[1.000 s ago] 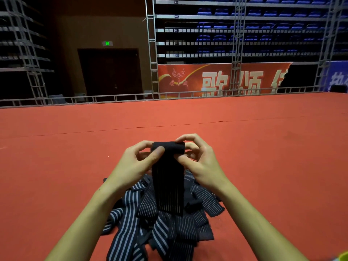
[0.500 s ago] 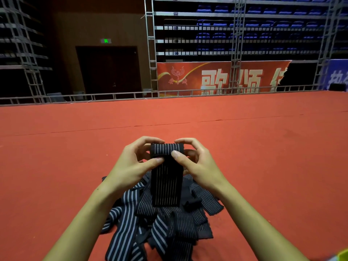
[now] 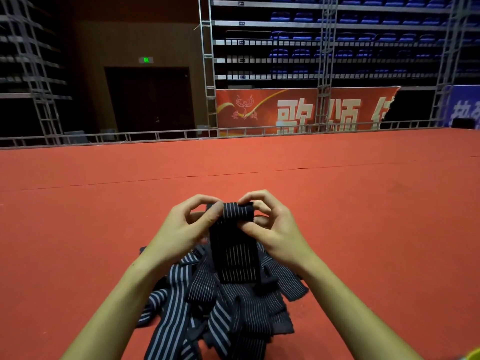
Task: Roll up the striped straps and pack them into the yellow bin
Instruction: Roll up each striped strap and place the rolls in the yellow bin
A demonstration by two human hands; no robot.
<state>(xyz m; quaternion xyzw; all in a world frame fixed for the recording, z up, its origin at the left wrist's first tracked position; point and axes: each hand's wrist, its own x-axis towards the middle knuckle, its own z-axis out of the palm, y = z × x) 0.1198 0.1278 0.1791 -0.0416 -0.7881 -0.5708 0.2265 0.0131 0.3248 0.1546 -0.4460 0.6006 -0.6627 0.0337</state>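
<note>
Grip, L hand (image 3: 179, 231): thumb and curled fingers pinching L end of rolled top of held strap (image 3: 235, 245); thumb tip pressed on roll at its 9 o'clock edge.
Grip, R hand (image 3: 275, 229): index curled over roll from 12 o'clock, thumb pressed on strap face just below roll at its 3 o'clock side; closed round the fabric, not wide.
Roll: small tight coil at strap's top end, lying crosswise between both hands, thin pale stripes showing across it.
Held strap, tail: hanging straight down from roll toward 6 o'clock, dark w/ fine vertical stripes, lower edge ending just above pile; contact w/ pile not discernible.
Strap pile (image 3: 215, 313): loose heap of unrolled striped straps on carpet at 6 o'clock of hands, between forearms; wide-stripe pieces at its 8 o'clock side, fine-stripe pieces at centre and 4 o'clock.
Yellow bin (image 3: 474, 355): only a yellow sliver at frame's 5 o'clock corner, well apart from pile; contents not visible.
Forearms: bare, entering from bottom edge, converging toward 12 o'clock.
Red carpet (image 3: 363, 216): under pile, seam line running across at 12 o'clock of hands.
Rail (image 3: 155, 135): low metal truss along carpet's far edge.
Banner (image 3: 298, 110): red w/ pale characters, 1 o'clock, behind rail.
Blue seats (image 3: 350, 19): tiers above banner.
Exit sign (image 3: 146, 60): green, 11 o'clock, over dark doorway.
</note>
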